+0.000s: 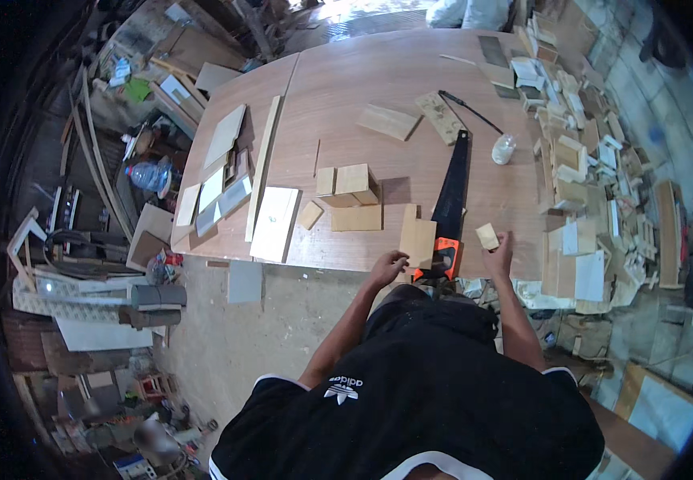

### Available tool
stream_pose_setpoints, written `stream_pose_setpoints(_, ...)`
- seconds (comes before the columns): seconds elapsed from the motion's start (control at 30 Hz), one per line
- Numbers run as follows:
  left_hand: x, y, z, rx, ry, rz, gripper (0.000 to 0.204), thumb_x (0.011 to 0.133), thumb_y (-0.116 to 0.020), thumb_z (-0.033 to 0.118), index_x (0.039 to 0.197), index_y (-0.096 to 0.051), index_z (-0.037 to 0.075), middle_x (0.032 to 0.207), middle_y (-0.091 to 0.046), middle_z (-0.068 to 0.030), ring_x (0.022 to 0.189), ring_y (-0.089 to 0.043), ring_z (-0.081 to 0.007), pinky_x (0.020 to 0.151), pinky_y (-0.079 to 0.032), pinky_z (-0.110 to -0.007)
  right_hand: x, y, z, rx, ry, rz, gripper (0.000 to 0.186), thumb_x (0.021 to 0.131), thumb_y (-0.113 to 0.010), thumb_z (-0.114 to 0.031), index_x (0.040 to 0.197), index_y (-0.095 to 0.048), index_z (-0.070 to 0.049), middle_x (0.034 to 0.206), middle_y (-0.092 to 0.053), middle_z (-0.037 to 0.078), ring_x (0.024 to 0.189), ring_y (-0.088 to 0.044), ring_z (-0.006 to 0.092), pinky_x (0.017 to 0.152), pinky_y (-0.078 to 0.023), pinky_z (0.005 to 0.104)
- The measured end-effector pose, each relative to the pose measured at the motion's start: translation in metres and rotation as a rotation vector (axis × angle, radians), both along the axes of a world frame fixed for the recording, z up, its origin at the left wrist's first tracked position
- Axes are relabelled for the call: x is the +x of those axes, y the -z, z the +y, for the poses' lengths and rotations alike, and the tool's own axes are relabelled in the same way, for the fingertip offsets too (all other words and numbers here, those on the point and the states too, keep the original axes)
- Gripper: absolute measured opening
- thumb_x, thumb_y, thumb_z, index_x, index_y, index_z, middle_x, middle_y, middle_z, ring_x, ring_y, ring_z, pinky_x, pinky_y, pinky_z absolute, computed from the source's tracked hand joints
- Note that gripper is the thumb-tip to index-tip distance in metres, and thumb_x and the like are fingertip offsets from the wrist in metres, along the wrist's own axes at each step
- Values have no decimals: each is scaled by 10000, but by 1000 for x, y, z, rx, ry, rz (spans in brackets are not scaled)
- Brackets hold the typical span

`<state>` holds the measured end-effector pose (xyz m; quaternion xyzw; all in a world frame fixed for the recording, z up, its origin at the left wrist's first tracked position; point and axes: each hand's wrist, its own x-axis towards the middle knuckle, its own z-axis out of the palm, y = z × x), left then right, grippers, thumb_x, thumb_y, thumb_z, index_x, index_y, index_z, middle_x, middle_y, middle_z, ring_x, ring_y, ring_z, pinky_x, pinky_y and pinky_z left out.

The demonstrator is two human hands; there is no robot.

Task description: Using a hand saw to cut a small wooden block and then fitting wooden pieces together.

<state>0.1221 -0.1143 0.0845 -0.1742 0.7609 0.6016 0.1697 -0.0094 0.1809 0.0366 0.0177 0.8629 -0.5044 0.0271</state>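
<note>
White sacks (pixel 486 14) cut by top edge. Left fingers (pixel 398 257) near wooden board (pixel 419 244): contact too small to tell.

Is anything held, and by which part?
The right grip holds a small wood block by its lower right end; whether the left grip holds anything is unclear.

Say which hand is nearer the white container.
Right. The right hand, holding a block, is below the white container in the picture; the left hand is farther off, lower left.

Woodworking workshop. Before me: one tabletop (pixel 346 80); handsaw (pixel 450 188), orange-handled, at its near edge; boards (pixel 225 138), assorted, toward its left edge; wood offcuts (pixel 570 160), heaped, along its right edge; grey floor (pixel 234 344).
</note>
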Motion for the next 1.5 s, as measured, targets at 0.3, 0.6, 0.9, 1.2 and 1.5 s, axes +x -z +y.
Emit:
stream_pose_setpoints(0.3,76,37,-23,5,-292,-229,308,923,-519,231,1112,-617,9,945,-676,-102,763,-637,-168,654,-507,-284,7,-22,9,177,-48,143,297,800,-587,-28,1056,-441,-65,965,-607,191,980,-598,376,760,-461,453)
stream_pose_setpoints(0.6,39,53,-56,-1,-265,-95,270,873,-526,161,1031,-626,-33,869,-667,-125,728,-635,-179,686,-516,-323,28,-10,-13,476,-15,67,231,814,-590,-138,1016,-491,-87,934,-619,147,951,-592,361,755,-463,494)
stream_pose_setpoints(0.9,-39,1,-98,46,-31,230,372,892,-569,186,1213,-521,4,957,-631,-123,783,-623,-178,709,-509,-304,18,-15,-89,-292,-70,-121,256,854,-656,-106,1055,-517,-31,786,-658,83,570,-637,178,487,-483,254)
stream_pose_setpoints(1.2,-52,-44,-180,191,278,326,627,792,-737,220,1326,-452,56,1057,-617,-84,874,-603,-143,731,-496,-285,35,-72,-263,-516,-282,-298,285,939,-553,-156,1084,-536,89,836,-622,96,626,-645,145,505,-554,273)
stream_pose_setpoints(1.5,-36,-43,-241,437,-213,145,307,918,-601,187,1081,-606,-73,896,-648,-74,786,-634,-141,735,-518,-289,24,-78,-312,-291,-509,-152,620,760,-448,51,1367,-386,-59,1325,-466,111,1177,-496,226,814,-526,327)
